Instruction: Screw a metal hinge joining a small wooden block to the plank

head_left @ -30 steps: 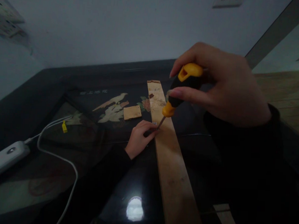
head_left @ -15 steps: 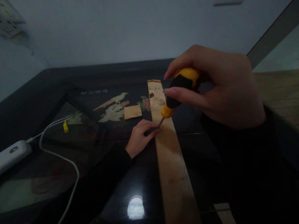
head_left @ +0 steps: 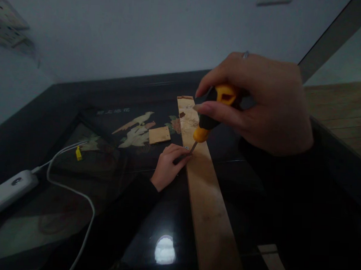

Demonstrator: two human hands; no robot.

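My right hand [head_left: 260, 105] grips a yellow-and-black screwdriver [head_left: 201, 133] by its handle, thumb and index finger on either side. The tool leans, its shaft pointing down and left to the board's left part. My left hand [head_left: 169, 165] rests at the left edge of a long wooden board [head_left: 209, 201], thumb and fingertips closed together around the screwdriver's tip. A small shiny metal bit [head_left: 186, 148] shows just above those fingertips; what they pinch is too small to make out. The board runs lengthwise away from me on a dark glossy table.
Left of the board lies a small square wooden piece [head_left: 159, 135] with little holes. A white power strip [head_left: 9, 194], a white cable [head_left: 74, 190] and a yellow tag [head_left: 78, 153] are at the left. A pale wall [head_left: 128, 31] rises behind the dark table [head_left: 151, 226].
My right hand has turned the screwdriver handle a little, and a ring on a finger now shows. The left hand and the board stay in place.
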